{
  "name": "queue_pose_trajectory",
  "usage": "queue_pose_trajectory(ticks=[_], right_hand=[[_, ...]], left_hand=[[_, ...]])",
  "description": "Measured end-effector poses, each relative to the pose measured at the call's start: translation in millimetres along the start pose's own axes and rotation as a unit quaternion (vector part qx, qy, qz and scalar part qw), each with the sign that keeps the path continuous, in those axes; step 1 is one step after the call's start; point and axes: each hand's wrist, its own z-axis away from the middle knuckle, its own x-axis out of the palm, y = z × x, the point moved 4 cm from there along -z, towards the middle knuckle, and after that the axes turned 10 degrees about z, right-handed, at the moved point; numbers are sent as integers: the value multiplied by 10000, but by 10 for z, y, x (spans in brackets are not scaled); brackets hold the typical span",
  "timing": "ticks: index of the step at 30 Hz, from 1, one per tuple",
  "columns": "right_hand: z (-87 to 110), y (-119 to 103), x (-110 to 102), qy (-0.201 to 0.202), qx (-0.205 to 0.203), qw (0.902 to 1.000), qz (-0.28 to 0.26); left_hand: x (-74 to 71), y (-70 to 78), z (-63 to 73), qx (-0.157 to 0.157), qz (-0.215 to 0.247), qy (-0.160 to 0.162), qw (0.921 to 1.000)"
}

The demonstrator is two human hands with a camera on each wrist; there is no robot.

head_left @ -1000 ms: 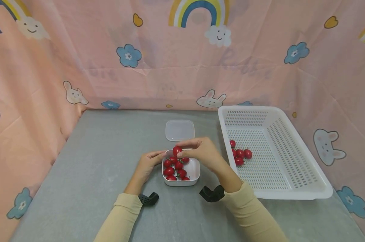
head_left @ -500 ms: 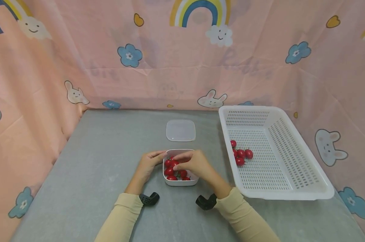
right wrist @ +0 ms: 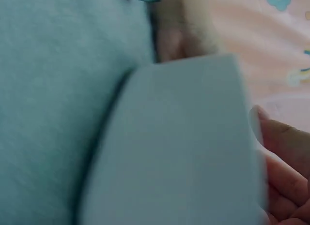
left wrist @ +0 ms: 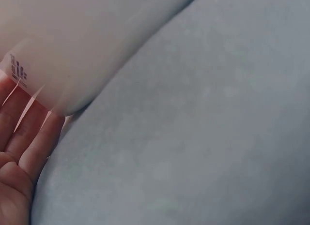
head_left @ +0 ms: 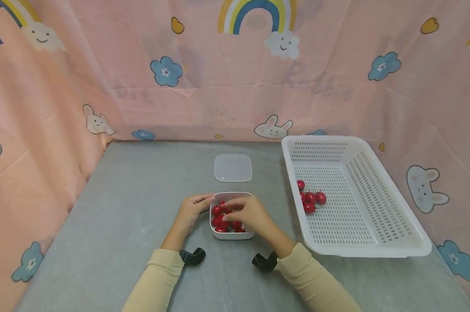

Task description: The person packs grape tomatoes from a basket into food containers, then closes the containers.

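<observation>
Grey table [head_left: 141, 195], box [head_left: 231, 236] upright, long axis unclear

Grey worktop [head_left: 141, 195], with a pink printed curtain [head_left: 203, 104] behind its far edge. Midway between the left and right edges, a white container [head_left: 232, 236] holds cherry tomatoes [head_left: 218, 220]; the left hand [head_left: 191, 212] touches its left side, and the right hand [head_left: 252, 213] reaches over its right rim, fingertips among the fruit. A translucent lid [head_left: 232, 168] lies nearer the far edge. Along the right edge, a perforated basket [head_left: 341, 203] contains further tomatoes [head_left: 310, 198] near its left wall.
</observation>
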Motion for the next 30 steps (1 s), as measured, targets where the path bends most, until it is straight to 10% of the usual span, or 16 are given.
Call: queue_pose_trajectory(ticks=[13,30], right_hand=[[228,-364,-907,830,51,9916,-987],[202,330,-1708,1068,917,9852,-979]], left_hand=[[-7,2,-12,11,71,-79,9999],[10,-2,7,88,-41,-32,9999]])
